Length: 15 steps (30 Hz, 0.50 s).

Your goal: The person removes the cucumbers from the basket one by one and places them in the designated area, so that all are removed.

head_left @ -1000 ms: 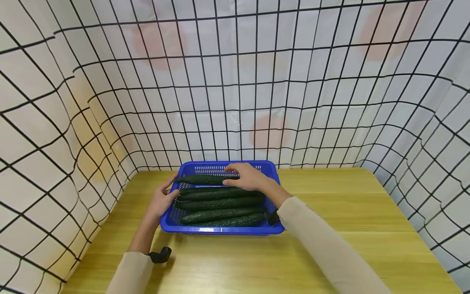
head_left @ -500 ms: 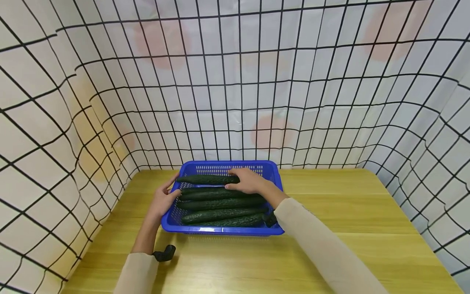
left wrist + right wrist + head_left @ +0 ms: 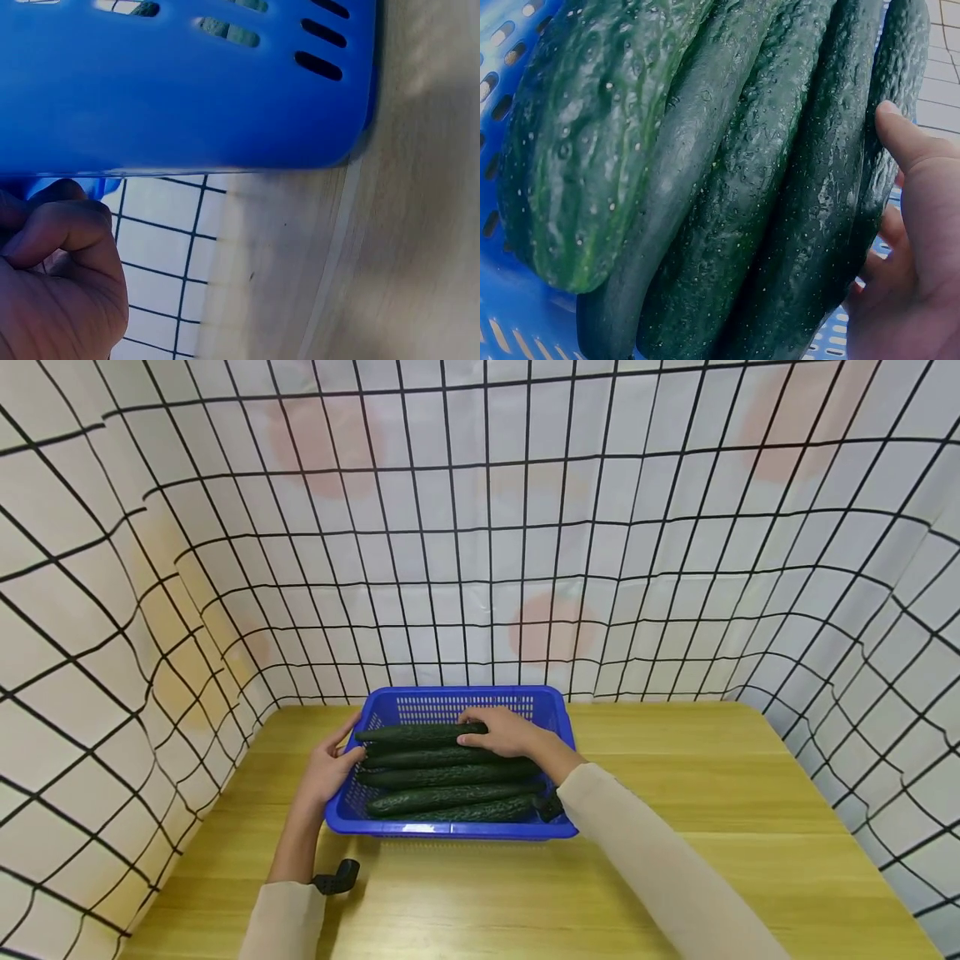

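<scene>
A blue plastic basket (image 3: 450, 829) with slotted walls holds several dark green cucumbers (image 3: 450, 775) lying side by side, left to right. My right hand (image 3: 506, 732) grips the rearmost cucumber (image 3: 412, 732) near its right part, thumb on the near side. In the right wrist view the thumb (image 3: 900, 131) lies on that cucumber, and the other fingers curl behind it, partly hidden. It lies right beside its neighbour. My left hand (image 3: 327, 770) holds the basket's left rim; the left wrist view shows its curled fingers (image 3: 71, 229) at the edge of the blue wall (image 3: 187, 112).
The basket stands on a yellow wood-grain table (image 3: 675, 777) near its back edge. Behind and on both sides rises a white sheet (image 3: 442, 560) under black grid netting. A small black wrist camera (image 3: 341, 877) sits on the left wrist.
The right fingers have closed round the rearmost cucumber, and it has shifted toward me, narrowing the gap to the others. The left hand stays at the basket's left rim.
</scene>
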Each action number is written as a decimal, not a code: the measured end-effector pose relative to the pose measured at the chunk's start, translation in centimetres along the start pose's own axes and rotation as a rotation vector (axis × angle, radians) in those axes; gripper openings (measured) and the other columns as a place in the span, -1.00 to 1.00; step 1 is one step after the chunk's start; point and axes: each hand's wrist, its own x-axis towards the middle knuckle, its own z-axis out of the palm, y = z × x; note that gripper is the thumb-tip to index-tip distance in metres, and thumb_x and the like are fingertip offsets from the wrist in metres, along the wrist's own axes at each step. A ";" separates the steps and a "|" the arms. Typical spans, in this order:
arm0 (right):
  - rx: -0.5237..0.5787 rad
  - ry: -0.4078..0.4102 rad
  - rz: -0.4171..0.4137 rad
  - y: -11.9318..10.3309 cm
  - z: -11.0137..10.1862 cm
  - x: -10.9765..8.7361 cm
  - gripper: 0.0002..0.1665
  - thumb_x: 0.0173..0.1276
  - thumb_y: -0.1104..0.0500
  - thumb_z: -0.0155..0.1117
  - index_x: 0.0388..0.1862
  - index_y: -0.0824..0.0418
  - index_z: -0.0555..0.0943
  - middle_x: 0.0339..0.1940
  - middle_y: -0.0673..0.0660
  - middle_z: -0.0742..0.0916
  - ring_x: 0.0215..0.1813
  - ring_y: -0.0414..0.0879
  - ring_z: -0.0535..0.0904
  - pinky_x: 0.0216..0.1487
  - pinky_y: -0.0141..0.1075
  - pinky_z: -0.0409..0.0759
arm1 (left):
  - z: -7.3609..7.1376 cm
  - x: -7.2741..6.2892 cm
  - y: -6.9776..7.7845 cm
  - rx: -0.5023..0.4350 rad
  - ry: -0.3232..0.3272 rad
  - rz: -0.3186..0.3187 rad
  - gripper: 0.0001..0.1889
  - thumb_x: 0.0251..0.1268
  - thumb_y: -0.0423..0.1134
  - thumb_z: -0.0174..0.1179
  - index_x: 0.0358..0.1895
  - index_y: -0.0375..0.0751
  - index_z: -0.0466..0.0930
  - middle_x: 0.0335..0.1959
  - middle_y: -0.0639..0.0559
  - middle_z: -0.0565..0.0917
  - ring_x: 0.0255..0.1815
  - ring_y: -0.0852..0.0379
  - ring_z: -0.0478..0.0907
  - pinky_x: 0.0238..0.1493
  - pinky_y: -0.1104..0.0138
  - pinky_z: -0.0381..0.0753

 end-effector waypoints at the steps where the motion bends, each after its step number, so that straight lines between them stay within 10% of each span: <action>1: 0.015 -0.004 0.003 0.0 0.0 0.0 -0.41 0.57 -0.21 0.13 0.45 0.00 0.49 0.43 0.13 0.58 0.48 0.07 0.46 0.48 0.04 0.44 | 0.0 0.0 0.1 0.008 0.001 -0.006 -0.23 0.39 -0.40 0.12 0.64 0.16 0.19 -0.15 -0.12 0.81 -0.46 0.10 0.73 -0.37 0.19 0.79; 8: 0.026 0.010 -0.002 -0.2 -0.5 -0.5 -0.38 0.58 -0.19 0.10 0.53 -0.04 0.45 0.55 0.09 0.49 0.60 0.08 0.31 0.60 0.09 0.27 | 0.6 -1.9 2.7 0.051 -0.009 -0.051 -0.22 0.34 -0.41 0.15 0.62 0.11 0.23 -0.10 -0.26 0.79 -0.40 0.00 0.75 -0.31 0.12 0.80; 15: 0.011 0.085 0.011 -1.2 -1.2 -1.1 -0.35 0.59 -0.23 0.07 0.56 -0.06 0.42 0.59 0.11 0.43 0.65 0.16 0.20 0.59 0.35 0.05 | 0.3 -0.7 1.1 0.042 0.014 -0.034 -0.23 0.35 -0.39 0.17 0.61 0.18 0.26 -0.05 -0.25 0.78 -0.38 0.02 0.75 -0.32 0.12 0.80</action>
